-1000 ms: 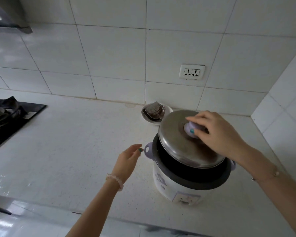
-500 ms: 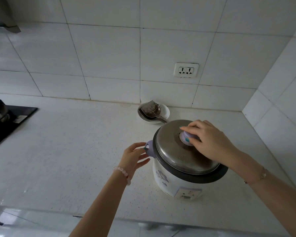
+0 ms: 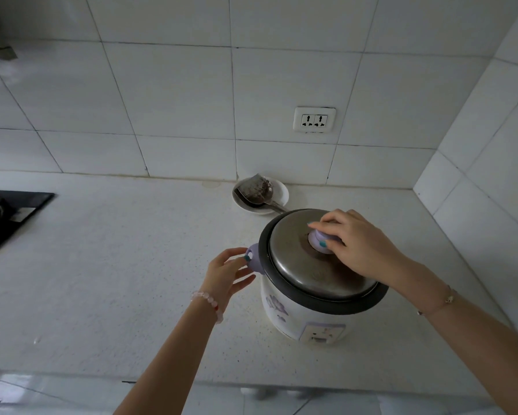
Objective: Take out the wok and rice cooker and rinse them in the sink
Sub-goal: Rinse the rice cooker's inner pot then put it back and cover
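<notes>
Both hands on the rice cooker, standing on the right part of the countertop

From the left: the black hob (image 3: 9, 217) meets the frame edge, then a broad stretch of white countertop (image 3: 117, 265) runs to the left hand (image 3: 224, 274), whose thumb and fingers pinch the cooker's lilac side handle (image 3: 253, 259). The rice cooker (image 3: 296, 313) stands upright near the counter's front edge, well apart from the hob. A small dish (image 3: 281, 193) (a spoon lies in it) sits just behind it by the back wall. The right hand (image 3: 356, 247) grips the knob (image 3: 319, 242) of the lid (image 3: 296, 265), fingers curled over it. The tiled side wall (image 3: 476, 205) closes the corner on the right. A second ago the lid was tilted up and the left hand was open, apart from the handle; now the lid lies flat.
</notes>
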{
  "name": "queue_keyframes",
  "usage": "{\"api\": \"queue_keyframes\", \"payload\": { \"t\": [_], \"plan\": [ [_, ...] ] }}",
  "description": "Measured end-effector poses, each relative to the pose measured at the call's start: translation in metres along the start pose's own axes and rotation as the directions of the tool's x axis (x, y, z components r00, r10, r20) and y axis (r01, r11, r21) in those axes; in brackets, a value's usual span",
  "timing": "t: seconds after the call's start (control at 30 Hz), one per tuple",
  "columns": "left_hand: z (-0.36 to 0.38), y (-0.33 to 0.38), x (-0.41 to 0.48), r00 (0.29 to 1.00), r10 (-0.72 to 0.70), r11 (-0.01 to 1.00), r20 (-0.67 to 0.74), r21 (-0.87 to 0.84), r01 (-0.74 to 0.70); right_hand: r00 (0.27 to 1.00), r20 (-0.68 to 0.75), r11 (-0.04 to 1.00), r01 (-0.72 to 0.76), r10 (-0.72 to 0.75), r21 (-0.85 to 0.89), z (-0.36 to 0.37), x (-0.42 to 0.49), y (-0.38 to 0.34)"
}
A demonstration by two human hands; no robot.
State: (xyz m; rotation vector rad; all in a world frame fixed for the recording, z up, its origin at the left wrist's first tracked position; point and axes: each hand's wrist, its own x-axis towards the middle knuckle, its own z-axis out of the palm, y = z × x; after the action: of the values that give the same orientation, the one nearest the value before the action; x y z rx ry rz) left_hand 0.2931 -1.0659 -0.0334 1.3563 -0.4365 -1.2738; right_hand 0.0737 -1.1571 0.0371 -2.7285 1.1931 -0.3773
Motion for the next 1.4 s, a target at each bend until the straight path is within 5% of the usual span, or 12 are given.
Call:
{"api": "queue_keyframes", "payload": {
  "t": [0.5,0.63,0.77,0.93,1.1,1.23,1.4],
  "plan": [
    [0.007,-0.006,0.001,0.996,0.063,0.997,-0.065,0.042,-0.060,0.998,-0.019,0.994,0.057,-0.055,0.094,0.006,-0.003,0.014],
    [0.008,-0.006,0.000,0.995,0.069,0.997,-0.075,0.040,-0.066,0.996,-0.084,0.959,0.011,0.013,0.284,-0.001,-0.005,0.022],
    [0.010,-0.006,-0.001,0.994,0.068,0.997,-0.089,0.029,-0.066,0.914,-0.209,0.791,-0.165,0.347,0.589,-0.010,-0.013,0.042],
    [0.012,-0.006,-0.002,0.992,0.059,0.998,-0.110,0.025,-0.056,0.715,0.134,0.328,-0.469,0.686,0.820,0.008,-0.030,0.081],
    [0.013,-0.005,0.000,0.990,0.058,0.997,-0.125,0.053,-0.052,0.570,0.438,-0.003,-0.608,0.695,0.794,0.021,-0.046,0.093],
    [0.014,-0.005,-0.001,0.989,0.056,0.997,-0.137,0.063,-0.048,0.553,0.511,-0.101,-0.607,0.658,0.788,0.026,-0.054,0.090],
    [0.015,-0.007,0.000,0.988,0.043,0.993,-0.150,0.116,-0.026,0.578,0.471,-0.059,-0.590,0.666,0.806,0.032,-0.058,0.092]
  ]
}}
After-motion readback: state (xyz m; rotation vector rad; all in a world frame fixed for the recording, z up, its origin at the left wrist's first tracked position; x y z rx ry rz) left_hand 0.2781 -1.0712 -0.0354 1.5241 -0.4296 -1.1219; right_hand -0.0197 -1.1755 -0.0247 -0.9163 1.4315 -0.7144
